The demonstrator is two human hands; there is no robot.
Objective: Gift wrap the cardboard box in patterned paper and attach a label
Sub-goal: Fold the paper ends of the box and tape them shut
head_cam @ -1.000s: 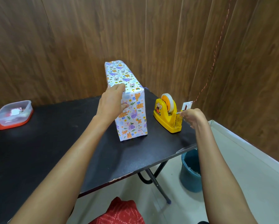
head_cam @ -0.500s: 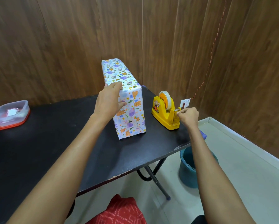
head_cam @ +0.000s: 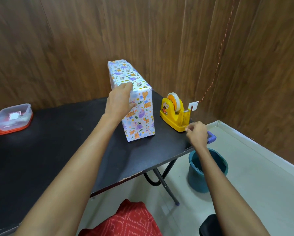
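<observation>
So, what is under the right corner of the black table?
A teal bucket stands on the floor there, beside the black table legs. The right arm covers part of its rim, and what it holds cannot be seen.

Single head-worn wide-angle view, facing forward and down (edges bowed), near above the black table (head_cam: 40,159).

The box (head_cam: 139,116) is fully covered in white paper (head_cam: 124,72) with little bears, purple critters and rainbows. It stands tall on a narrow side on the black table (head_cam: 57,150), near end folded into triangle flaps. The yellow tape dispenser (head_cam: 174,116) sits just right of it, not touching. A small white tag (head_cam: 193,106) (on red twine (head_cam: 217,62)) hangs behind that, well apart from the box.
</observation>
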